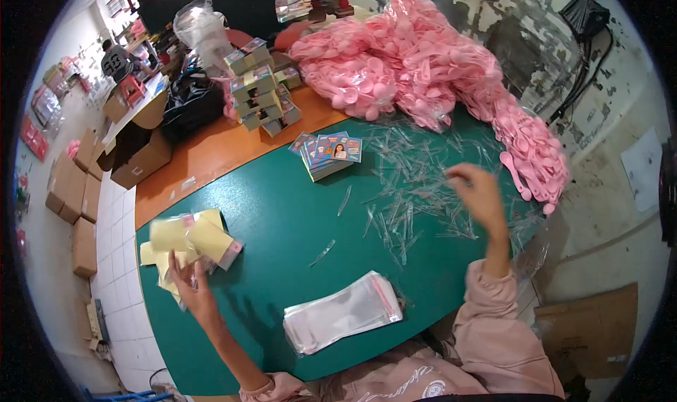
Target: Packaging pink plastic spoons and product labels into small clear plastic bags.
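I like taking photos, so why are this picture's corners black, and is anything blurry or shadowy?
Head view: the fisheye lens leaves black corners; head view: a yellow packet by the left hand looks smeared, perhaps from moving; head view: a dark shadow falls on the green table beside the left forearm.

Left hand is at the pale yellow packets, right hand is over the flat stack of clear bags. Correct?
Not quite: the right hand is over the scattered clear strips, not the flat stack of clear bags, as the head view shows. The left hand is at the pale yellow packets, as you said.
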`<action>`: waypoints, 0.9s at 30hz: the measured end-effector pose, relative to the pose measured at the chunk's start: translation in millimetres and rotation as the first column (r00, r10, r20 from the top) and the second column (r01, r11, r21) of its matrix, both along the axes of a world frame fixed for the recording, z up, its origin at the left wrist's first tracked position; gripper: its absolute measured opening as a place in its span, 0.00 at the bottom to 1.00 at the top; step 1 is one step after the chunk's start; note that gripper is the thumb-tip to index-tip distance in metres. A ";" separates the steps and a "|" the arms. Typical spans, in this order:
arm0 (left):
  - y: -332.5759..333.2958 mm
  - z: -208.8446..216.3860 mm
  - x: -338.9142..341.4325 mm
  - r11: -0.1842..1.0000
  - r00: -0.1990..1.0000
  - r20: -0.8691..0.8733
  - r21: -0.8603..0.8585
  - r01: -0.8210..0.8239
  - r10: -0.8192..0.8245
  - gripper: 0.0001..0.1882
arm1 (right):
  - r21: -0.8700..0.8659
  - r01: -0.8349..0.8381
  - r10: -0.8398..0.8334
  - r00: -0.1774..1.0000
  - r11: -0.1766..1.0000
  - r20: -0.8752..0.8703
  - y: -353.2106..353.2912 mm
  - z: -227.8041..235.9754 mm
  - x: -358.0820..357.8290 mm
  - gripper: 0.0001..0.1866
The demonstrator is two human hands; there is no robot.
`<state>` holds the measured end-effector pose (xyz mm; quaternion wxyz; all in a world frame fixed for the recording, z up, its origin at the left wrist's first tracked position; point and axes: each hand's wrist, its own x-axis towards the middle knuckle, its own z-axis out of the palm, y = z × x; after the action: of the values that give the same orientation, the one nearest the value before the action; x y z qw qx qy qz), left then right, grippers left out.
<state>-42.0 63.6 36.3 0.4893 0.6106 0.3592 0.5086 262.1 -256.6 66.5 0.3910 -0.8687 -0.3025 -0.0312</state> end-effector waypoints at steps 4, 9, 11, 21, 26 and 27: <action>-14.2 -14.5 9.9 0.965 0.924 -0.368 0.190 0.183 -0.103 0.13 | -0.474 0.713 -0.435 0.695 0.517 0.572 -133.4 -56.8 99.7 0.06; -103.2 -10.2 57.6 0.570 0.518 -0.676 0.174 0.803 -0.524 0.14 | -0.515 0.747 -0.564 0.660 0.420 0.496 -137.0 -67.9 98.4 0.07; -114.9 -8.6 56.5 0.536 0.453 -0.741 0.149 0.831 -0.496 0.13 | -0.530 0.738 -0.526 0.672 0.417 0.522 -129.7 -76.1 100.8 0.07; -94.7 -14.1 56.5 0.544 0.413 -0.436 -0.232 0.806 -0.799 0.07 | -0.137 0.399 -0.275 0.804 0.906 0.527 -34.0 -22.4 46.9 0.11; -82.8 -30.0 52.9 0.576 0.554 -0.161 -0.211 0.790 -0.817 0.06 | 0.156 0.031 -0.068 0.969 0.987 0.236 37.8 26.6 -39.4 0.11; -81.7 -29.7 51.0 0.558 0.585 -0.034 -0.345 0.755 -0.811 0.06 | 0.209 -0.038 0.020 0.996 0.977 0.084 48.4 23.9 -54.0 0.10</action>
<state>9.0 -18.1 6.6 0.7128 0.6716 0.1647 0.1173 208.1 -208.2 90.4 0.4685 -0.8160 -0.3258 -0.0925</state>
